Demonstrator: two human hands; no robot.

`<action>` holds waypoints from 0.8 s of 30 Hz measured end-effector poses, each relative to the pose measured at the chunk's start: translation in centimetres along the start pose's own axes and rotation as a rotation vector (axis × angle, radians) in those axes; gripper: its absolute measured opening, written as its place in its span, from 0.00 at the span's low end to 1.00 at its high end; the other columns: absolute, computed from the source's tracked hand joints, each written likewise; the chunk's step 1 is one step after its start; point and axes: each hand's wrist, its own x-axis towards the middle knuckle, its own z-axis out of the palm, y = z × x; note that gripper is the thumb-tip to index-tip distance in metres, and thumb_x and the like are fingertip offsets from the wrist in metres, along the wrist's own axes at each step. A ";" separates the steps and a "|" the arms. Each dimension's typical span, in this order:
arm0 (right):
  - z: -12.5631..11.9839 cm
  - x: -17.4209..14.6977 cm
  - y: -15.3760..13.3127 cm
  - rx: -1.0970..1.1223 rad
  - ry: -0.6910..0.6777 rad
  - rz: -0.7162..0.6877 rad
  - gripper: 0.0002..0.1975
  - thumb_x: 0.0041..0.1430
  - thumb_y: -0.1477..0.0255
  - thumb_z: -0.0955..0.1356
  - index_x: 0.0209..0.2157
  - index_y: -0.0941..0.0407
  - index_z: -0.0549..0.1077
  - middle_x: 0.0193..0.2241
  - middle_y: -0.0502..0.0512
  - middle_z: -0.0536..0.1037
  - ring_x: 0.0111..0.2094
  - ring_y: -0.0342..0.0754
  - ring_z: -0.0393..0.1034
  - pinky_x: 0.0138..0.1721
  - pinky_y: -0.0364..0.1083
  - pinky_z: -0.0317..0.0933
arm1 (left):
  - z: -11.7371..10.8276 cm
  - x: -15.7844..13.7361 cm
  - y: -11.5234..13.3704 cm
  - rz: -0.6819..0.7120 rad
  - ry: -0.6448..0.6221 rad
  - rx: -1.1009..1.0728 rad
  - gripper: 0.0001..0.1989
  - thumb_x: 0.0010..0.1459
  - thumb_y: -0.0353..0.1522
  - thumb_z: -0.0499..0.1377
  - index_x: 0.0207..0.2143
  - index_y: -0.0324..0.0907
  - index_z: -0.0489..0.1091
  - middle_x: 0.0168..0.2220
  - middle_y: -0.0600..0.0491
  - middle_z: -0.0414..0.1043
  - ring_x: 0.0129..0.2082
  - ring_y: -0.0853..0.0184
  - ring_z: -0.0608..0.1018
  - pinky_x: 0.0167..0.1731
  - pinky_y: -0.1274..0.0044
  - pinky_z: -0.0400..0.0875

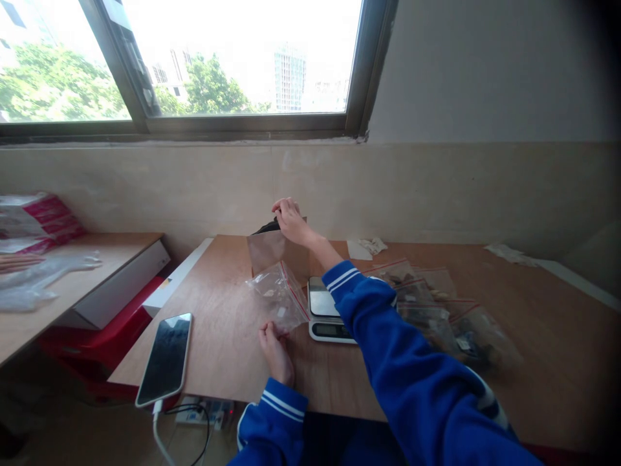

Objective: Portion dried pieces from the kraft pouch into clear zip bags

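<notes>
My left hand (274,353) is near the table's front edge, its fingers closed on the lower edge of a clear zip bag (280,299) with a red seal line. The bag tilts to the left and holds a small white piece. My right hand (292,223) reaches over the mouth of a brown paper bag (272,251) standing at the back. Its fingers are bent together beside a dark lining or sheet (268,227) at the opening; what they grip, if anything, is hidden. Under my right forearm lies a digital scale (323,299), partly covered by my sleeve.
Several filled zip bags (468,330) lie right of the scale. A phone (167,356) on a charging cable overhangs the table's left edge. Crumpled tissue (372,246) is by the wall. A red stool (101,333) and another table (111,249) stand left, where another person's hand (17,262) shows.
</notes>
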 end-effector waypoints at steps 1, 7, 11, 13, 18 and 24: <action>0.1 -0.2 0.1 0.011 -0.023 -0.007 0.12 0.63 0.81 0.55 0.40 0.60 0.66 0.43 0.63 0.68 0.48 0.52 0.60 0.53 0.49 0.51 | 0.0 0.0 0.0 0.001 0.001 0.006 0.12 0.51 0.41 0.59 0.33 0.43 0.63 0.27 0.59 0.64 0.25 0.72 0.67 0.28 0.77 0.62; -0.8 -1.0 0.0 0.135 -0.094 -0.029 0.09 0.62 0.78 0.60 0.38 0.58 0.70 0.39 0.57 0.69 0.43 0.47 0.65 0.48 0.44 0.57 | 0.0 0.2 0.0 0.002 0.011 0.008 0.14 0.50 0.42 0.60 0.32 0.43 0.63 0.26 0.59 0.64 0.25 0.72 0.68 0.28 0.76 0.62; -1.4 -1.9 -0.2 0.207 -0.071 -0.034 0.10 0.62 0.76 0.61 0.40 0.59 0.72 0.41 0.58 0.70 0.43 0.46 0.66 0.47 0.43 0.58 | 0.0 0.2 -0.1 0.001 0.006 -0.004 0.14 0.50 0.42 0.60 0.32 0.42 0.63 0.25 0.60 0.64 0.24 0.73 0.67 0.28 0.77 0.62; -1.7 -2.5 -0.3 0.190 -0.067 -0.032 0.12 0.63 0.75 0.60 0.42 0.58 0.73 0.43 0.58 0.72 0.46 0.47 0.66 0.50 0.45 0.57 | 0.0 0.1 -0.1 0.000 -0.001 -0.010 0.14 0.50 0.41 0.60 0.32 0.42 0.63 0.24 0.60 0.63 0.24 0.73 0.67 0.28 0.78 0.62; -3.4 -4.7 -1.5 0.068 -0.046 0.024 0.14 0.65 0.71 0.60 0.43 0.53 0.75 0.51 0.56 0.73 0.54 0.53 0.59 0.57 0.54 0.47 | 0.0 0.1 0.1 -0.012 -0.005 -0.011 0.13 0.50 0.41 0.60 0.33 0.42 0.63 0.24 0.59 0.64 0.24 0.73 0.67 0.28 0.78 0.61; -4.4 -10.0 -3.8 0.251 0.038 0.175 0.19 0.66 0.61 0.58 0.51 0.54 0.68 0.51 0.59 0.70 0.54 0.52 0.61 0.57 0.51 0.51 | 0.1 0.0 0.4 -0.028 0.022 -0.009 0.13 0.50 0.40 0.60 0.33 0.42 0.64 0.27 0.59 0.64 0.26 0.73 0.68 0.28 0.78 0.61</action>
